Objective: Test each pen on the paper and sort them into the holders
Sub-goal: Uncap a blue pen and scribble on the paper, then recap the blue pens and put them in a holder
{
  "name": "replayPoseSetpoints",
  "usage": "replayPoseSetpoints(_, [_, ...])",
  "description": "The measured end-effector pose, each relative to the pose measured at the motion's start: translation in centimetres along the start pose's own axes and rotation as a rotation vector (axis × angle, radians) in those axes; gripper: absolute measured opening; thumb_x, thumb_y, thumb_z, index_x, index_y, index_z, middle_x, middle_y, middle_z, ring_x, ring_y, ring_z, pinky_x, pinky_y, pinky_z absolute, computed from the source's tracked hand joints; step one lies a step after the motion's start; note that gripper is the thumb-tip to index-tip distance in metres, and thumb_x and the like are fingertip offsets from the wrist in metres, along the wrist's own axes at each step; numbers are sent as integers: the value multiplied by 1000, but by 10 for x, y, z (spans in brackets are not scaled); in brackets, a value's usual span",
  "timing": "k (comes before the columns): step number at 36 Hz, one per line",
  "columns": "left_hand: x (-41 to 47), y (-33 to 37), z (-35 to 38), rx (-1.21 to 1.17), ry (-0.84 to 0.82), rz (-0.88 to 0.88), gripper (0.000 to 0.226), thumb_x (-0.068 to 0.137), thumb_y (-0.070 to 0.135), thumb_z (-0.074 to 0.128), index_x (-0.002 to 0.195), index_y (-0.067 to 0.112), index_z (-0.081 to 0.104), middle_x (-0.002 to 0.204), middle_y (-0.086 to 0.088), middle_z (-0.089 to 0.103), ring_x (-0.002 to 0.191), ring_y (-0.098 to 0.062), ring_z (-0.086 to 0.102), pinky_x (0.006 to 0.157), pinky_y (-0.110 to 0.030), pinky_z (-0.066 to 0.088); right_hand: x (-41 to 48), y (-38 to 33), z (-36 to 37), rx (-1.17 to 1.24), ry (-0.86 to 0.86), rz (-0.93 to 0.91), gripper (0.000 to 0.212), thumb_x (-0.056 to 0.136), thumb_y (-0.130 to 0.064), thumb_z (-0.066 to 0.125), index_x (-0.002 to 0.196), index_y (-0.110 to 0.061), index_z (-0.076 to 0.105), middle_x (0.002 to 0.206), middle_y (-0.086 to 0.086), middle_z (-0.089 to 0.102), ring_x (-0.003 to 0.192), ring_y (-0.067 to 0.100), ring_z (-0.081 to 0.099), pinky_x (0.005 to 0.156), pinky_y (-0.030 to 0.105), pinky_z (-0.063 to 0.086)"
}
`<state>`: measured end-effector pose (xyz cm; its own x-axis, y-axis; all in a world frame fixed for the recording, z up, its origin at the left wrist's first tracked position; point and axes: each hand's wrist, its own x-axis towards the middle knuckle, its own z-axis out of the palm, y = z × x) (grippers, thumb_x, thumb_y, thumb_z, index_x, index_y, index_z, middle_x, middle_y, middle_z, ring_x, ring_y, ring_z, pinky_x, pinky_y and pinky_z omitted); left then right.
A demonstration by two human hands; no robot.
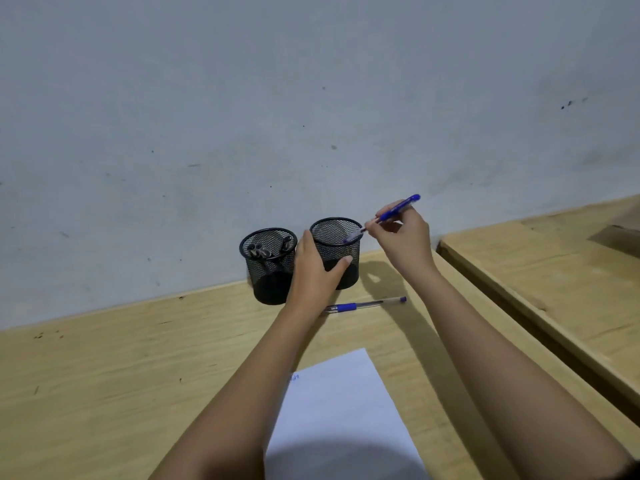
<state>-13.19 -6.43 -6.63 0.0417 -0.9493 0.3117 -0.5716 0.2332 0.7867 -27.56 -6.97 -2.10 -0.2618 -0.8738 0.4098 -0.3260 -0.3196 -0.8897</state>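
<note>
Head view: right hand (398, 237) pinches a blue pen (388, 216), tip over the right holder (337, 252), which the left hand (313, 271) grips. Left holder (268, 265) has several pens; one pen (365, 304) lies untested beyond the paper (343, 403).

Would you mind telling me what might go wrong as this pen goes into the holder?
The blue pen enters the right holder slanted, tip at the rim, so it may catch the mesh edge. The left hand grips that holder close beside the left holder, which a nudge might shift. The loose pen on the table could roll.
</note>
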Motion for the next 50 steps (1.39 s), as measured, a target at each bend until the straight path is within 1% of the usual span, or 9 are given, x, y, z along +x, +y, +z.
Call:
replayPoseSetpoints(5, [9,-10,5,-65,14,-20,85,77,51,65,139,8,26,141,-14,39,132,-28,36,107,-47,36,8,8,9,-128,-113,-9,11,80,-16,70,86,-12,61,86,0,63,83,10,60,71,10,45])
replayPoseSetpoints(11, [13,-16,10,-107,23,9,87,79,52,63,144,15,19,145,-10,38,134,-24,37,108,-45,37,16,13,14,-222,-221,-34,13,82,-20,68,90,-10,65,103,5,64,96,12,57,91,26,46])
replayPoseSetpoints(15, [15,-19,11,-117,14,12,91,72,62,59,142,19,21,142,-9,41,131,-23,40,106,-45,39,16,12,14,-280,-263,-73,19,83,-23,67,98,-11,68,110,8,56,99,15,53,87,24,43])
replayPoseSetpoints(23, [13,-17,8,-95,-24,-9,85,77,55,61,142,16,21,141,-9,42,130,-23,42,106,-44,40,5,5,4,-239,-248,-55,32,82,-16,67,113,-8,63,117,9,60,103,11,55,85,19,42])
replayPoseSetpoints(30, [-15,-16,-4,93,-116,62,53,90,40,52,134,13,39,119,-6,56,100,-14,56,85,-26,41,-21,-1,-14,-214,-204,-42,32,82,-11,66,113,-6,63,114,8,64,105,14,58,85,19,43])
replayPoseSetpoints(34, [-46,-18,-24,279,-208,119,49,94,39,46,131,6,44,130,-12,50,121,-24,46,93,-30,36,-40,7,-14,-231,-256,-16,25,81,-4,65,106,-3,66,108,12,67,97,17,59,93,31,49])
replayPoseSetpoints(38, [-66,-28,-43,462,-313,136,44,94,42,44,119,5,47,116,-10,52,112,-27,49,79,-30,37,-57,28,-7,-387,-361,-15,24,83,-9,63,107,-9,66,110,8,63,102,19,58,95,33,47])
replayPoseSetpoints(43, [-76,-42,-54,562,-433,87,60,95,45,40,142,7,32,155,-9,23,143,-21,19,113,-33,22,-72,38,3,-574,-476,-92,22,87,-14,56,106,-9,67,108,7,59,99,22,56,87,33,47])
replayPoseSetpoints(50, [-76,-43,-56,526,-454,59,62,95,45,40,143,7,30,156,-9,18,144,-21,15,114,-33,18,-75,38,4,-635,-494,-164,17,86,-11,59,98,-9,71,101,8,63,93,22,57,83,35,49])
